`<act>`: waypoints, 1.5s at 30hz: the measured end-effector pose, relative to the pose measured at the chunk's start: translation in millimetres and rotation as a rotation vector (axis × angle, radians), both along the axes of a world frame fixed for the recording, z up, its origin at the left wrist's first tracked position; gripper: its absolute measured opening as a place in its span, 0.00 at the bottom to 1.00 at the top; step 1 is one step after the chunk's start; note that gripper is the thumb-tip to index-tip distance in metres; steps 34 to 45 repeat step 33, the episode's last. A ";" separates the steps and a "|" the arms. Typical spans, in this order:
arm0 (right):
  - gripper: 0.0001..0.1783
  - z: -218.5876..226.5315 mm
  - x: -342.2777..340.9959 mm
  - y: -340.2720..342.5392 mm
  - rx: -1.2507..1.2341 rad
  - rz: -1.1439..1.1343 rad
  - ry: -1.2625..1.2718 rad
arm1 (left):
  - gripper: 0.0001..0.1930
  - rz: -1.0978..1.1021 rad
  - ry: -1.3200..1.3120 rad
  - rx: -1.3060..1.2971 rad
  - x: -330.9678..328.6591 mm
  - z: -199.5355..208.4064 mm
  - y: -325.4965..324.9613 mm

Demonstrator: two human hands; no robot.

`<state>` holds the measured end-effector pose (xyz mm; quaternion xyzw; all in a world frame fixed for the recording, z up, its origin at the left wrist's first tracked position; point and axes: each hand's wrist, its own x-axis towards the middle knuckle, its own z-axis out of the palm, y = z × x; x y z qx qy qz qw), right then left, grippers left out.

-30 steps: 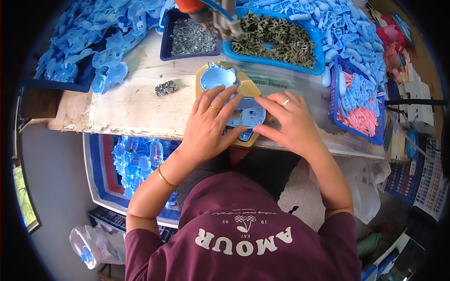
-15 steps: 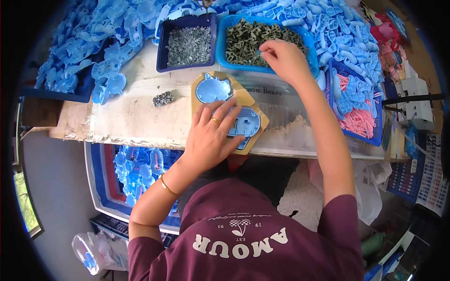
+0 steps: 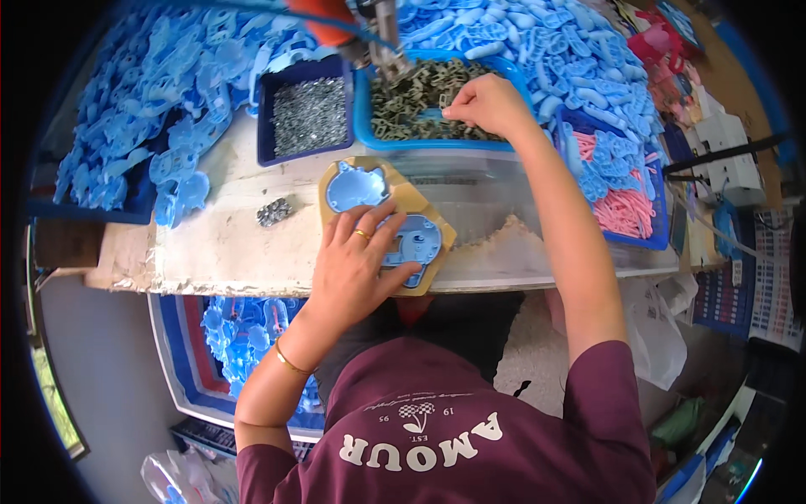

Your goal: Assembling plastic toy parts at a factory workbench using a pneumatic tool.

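My left hand (image 3: 357, 260) lies over a tan fixture block (image 3: 441, 217) with its fingers stretched out, resting on a light blue plastic shell half (image 3: 417, 244) set in the block and covering part of it. A second, rounded blue shell (image 3: 357, 186) sits in the recess at the block's far end. My right hand (image 3: 489, 107) is in the bright blue tray (image 3: 437, 144) of small olive-grey metal clips (image 3: 411, 97). Its thumb and fingers are pinched together at the clips; whatever lies between the fingertips is hidden.
A dark blue tray (image 3: 262, 126) holds small silvery screws, and a little heap of metal bits (image 3: 274, 212) lies on the table. Blue plastic parts are piled behind. A basket (image 3: 661, 206) has pink and blue pieces. An orange and metal tool (image 3: 332, 29) hangs above the trays.
The view has shifted, so the table appears lower and further left, and the hanging tool shows more. My right hand has lowered its fingertips to the clips. My left hand stays on the shell.
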<state>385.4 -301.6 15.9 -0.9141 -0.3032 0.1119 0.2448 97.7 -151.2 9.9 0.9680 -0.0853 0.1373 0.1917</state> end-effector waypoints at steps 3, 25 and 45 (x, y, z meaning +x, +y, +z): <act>0.12 3.2 -2.2 -18.7 0.095 -0.021 0.043 | 0.29 -0.022 -0.011 0.006 6.1 8.5 -3.9; 0.07 -8.3 -60.3 -287.3 -0.137 -0.495 -0.360 | 0.12 0.129 0.217 -1.155 13.9 12.1 -21.5; 0.13 10.2 -46.2 -311.4 -0.160 -0.111 -0.342 | 0.15 0.142 0.368 -1.176 11.3 14.4 -14.4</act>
